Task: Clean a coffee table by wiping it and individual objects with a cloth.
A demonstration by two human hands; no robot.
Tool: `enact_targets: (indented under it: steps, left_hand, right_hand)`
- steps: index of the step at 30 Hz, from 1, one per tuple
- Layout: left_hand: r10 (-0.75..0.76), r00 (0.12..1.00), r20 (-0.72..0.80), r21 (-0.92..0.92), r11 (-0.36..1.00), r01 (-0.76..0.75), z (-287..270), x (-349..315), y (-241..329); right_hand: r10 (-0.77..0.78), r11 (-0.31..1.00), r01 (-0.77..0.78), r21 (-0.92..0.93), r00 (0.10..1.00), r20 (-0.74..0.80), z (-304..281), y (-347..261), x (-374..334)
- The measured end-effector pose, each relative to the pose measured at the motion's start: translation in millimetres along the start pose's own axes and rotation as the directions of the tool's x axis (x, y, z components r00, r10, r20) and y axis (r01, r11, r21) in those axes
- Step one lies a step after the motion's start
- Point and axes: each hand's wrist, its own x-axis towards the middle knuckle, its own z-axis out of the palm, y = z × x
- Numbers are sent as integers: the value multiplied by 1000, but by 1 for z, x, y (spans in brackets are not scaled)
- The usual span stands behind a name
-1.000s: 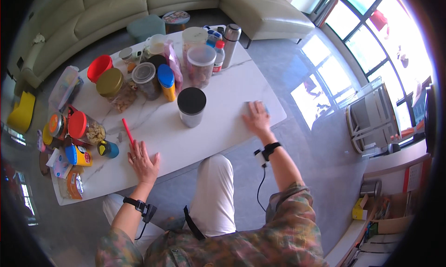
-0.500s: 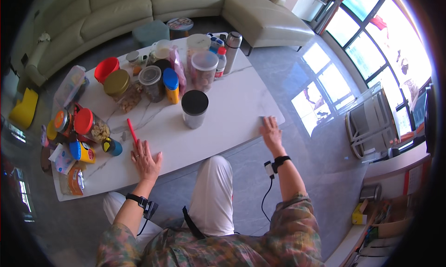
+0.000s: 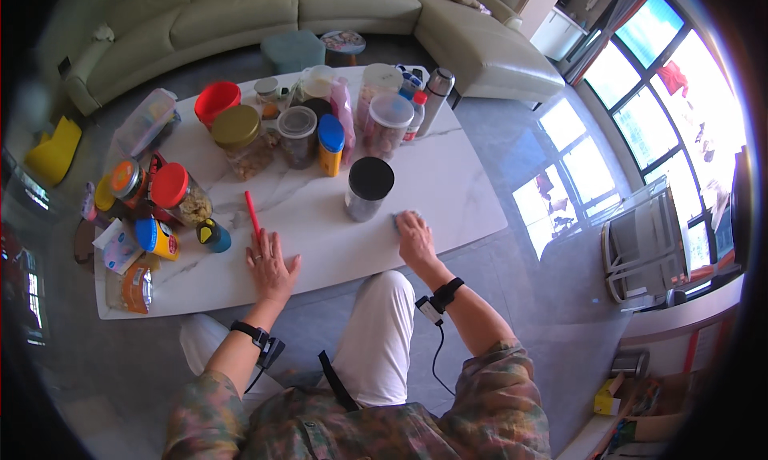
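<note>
the right hand (image 3: 416, 236), bunched on a bluish cloth (image 3: 395, 218), has slid nearer the black-lidded jar (image 3: 369, 191); the left hand (image 3: 273, 268) stays spread.

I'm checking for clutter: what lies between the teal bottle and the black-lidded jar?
In the head view, a thin red stick lies between the teal bottle and the black-lidded jar, nearer the bottle, its lower end at the left hand.

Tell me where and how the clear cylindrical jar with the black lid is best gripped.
Grip the jar around its upright, straight-sided body, just below the black lid, probably coming from the right with the right hand: that hand is close, and the other containers stand beyond the jar or to its left.
</note>
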Motion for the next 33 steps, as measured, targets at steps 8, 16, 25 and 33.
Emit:
enact_targets:
  steps: [8,16,25,33]
  left_hand:
    - [-1,1000,-2,-22,1000,1,-6,2,4]
    - [-1,1000,-11,-36,999,1,-2,2,3]
    - [-15,1000,11,-58,998,15,-4,3,4]
    - [-12,1000,26,-54,998,13,-5,4,5]
  right_hand:
    - [-572,766,554,325,819,-48,-23,-109,-2]
    - [-570,801,565,199,821,-39,1,-92,43]
    - [-383,915,383,123,923,-31,3,-26,57]
    - [-84,984,88,156,996,-29,-1,-1,73]
